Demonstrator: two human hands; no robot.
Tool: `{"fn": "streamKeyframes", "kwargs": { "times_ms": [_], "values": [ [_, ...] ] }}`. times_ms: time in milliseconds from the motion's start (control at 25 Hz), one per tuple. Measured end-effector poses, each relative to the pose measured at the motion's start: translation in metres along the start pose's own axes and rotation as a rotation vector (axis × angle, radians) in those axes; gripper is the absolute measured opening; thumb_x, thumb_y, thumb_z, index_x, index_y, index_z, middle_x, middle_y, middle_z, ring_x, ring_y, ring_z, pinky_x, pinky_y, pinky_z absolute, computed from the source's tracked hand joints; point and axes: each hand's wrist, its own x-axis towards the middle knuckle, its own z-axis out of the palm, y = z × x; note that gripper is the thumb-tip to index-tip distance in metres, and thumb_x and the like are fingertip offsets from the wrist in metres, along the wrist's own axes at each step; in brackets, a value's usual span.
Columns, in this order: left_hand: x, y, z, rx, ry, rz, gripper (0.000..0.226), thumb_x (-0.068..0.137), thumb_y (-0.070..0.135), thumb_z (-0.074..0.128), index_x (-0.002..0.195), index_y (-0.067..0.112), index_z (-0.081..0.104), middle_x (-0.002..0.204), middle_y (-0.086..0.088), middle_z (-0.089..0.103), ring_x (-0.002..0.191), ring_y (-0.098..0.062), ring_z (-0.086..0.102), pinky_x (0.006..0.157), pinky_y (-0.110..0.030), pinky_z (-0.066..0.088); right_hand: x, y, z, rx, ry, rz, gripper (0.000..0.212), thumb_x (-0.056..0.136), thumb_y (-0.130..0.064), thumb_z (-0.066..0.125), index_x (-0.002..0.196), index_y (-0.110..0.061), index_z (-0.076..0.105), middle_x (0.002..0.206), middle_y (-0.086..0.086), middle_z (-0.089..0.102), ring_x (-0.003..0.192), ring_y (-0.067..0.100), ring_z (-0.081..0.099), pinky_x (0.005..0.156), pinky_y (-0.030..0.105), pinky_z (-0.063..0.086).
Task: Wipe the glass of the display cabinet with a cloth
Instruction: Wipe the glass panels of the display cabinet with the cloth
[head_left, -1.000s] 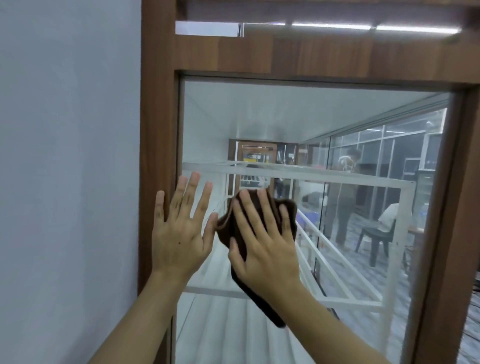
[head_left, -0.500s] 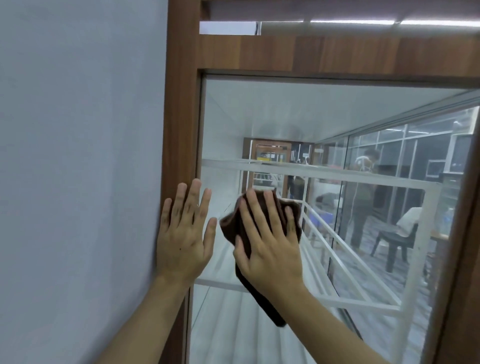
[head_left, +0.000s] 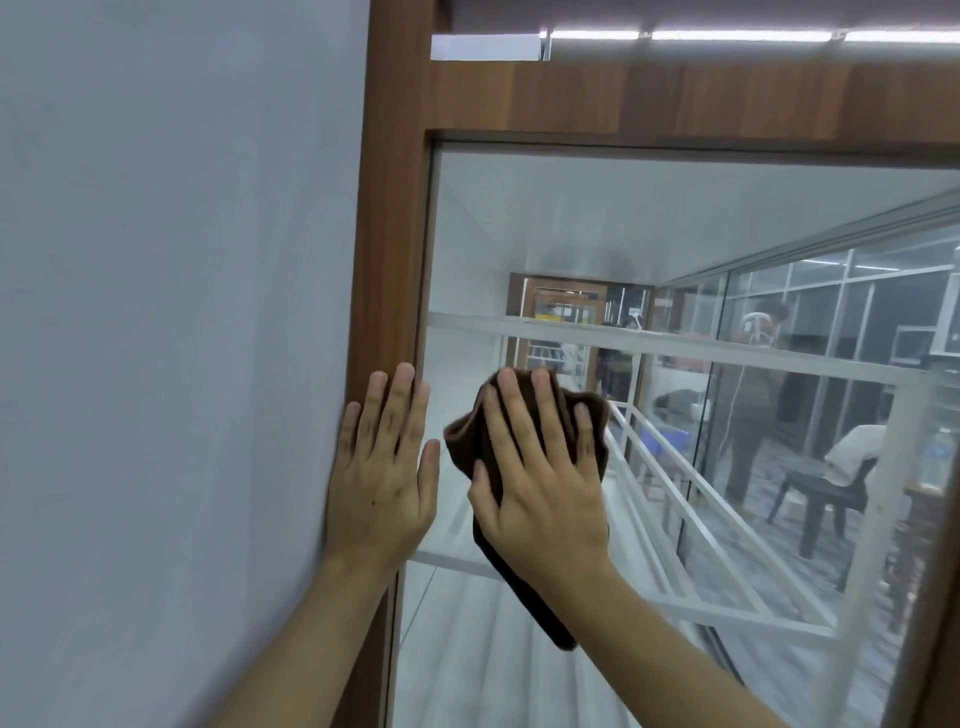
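Observation:
The display cabinet has a brown wooden frame (head_left: 387, 260) around a tall glass pane (head_left: 571, 234). My right hand (head_left: 540, 483) lies flat with straight fingers on a dark brown cloth (head_left: 589, 421) and presses it against the glass near the pane's left side. One end of the cloth hangs down below my wrist. My left hand (head_left: 382, 467) rests flat, fingers spread, on the wooden frame's left post, with the thumb over the edge of the glass.
A plain grey wall (head_left: 171, 312) fills the left. Inside the cabinet are white shelves and rails (head_left: 691, 358). Through the glass I see a standing person (head_left: 753, 395) and a dark chair (head_left: 826, 488). A light strip (head_left: 727, 35) runs along the top.
My view has swung left, so the frame and both hands sit further right in the picture. The left hand has slid from the glass edge onto the wooden post. The right hand keeps pressing the cloth.

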Motion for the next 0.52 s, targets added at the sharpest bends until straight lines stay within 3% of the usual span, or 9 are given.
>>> {"fn": "streamKeyframes", "kwargs": {
  "times_ms": [120, 320, 520],
  "values": [
    [-0.002, 0.001, -0.001, 0.002, -0.012, -0.001, 0.057, 0.106, 0.026, 0.029, 0.160, 0.011, 0.019, 0.169, -0.007, 0.008, 0.157, -0.026, 0.007, 0.128, -0.042, 0.005, -0.032, 0.003, 0.004, -0.006, -0.041, -0.095, 0.072, 0.094, -0.038, 0.055, 0.159, -0.015, 0.033, 0.169, 0.003, 0.022, 0.158, 0.025, 0.017, 0.127, 0.052, 0.014],
    [-0.008, 0.000, -0.001, 0.008, -0.022, -0.010, 0.056, 0.108, 0.028, 0.022, 0.160, 0.009, 0.017, 0.169, -0.007, 0.007, 0.157, -0.026, 0.006, 0.128, -0.044, 0.008, 0.021, -0.009, 0.001, 0.068, 0.044, 0.031, 0.066, 0.098, -0.036, 0.045, 0.160, -0.015, 0.031, 0.169, 0.002, 0.023, 0.158, 0.025, 0.014, 0.127, 0.052, 0.011],
    [-0.012, -0.004, 0.001, -0.056, -0.017, 0.016, 0.059, 0.107, 0.027, 0.025, 0.161, 0.012, 0.009, 0.170, -0.003, -0.001, 0.158, -0.023, -0.001, 0.128, -0.043, 0.004, -0.030, -0.010, 0.011, 0.045, 0.035, -0.023, 0.068, 0.099, -0.037, 0.046, 0.160, -0.015, 0.029, 0.170, 0.002, 0.021, 0.158, 0.025, 0.013, 0.127, 0.052, 0.014]
  ]
}}
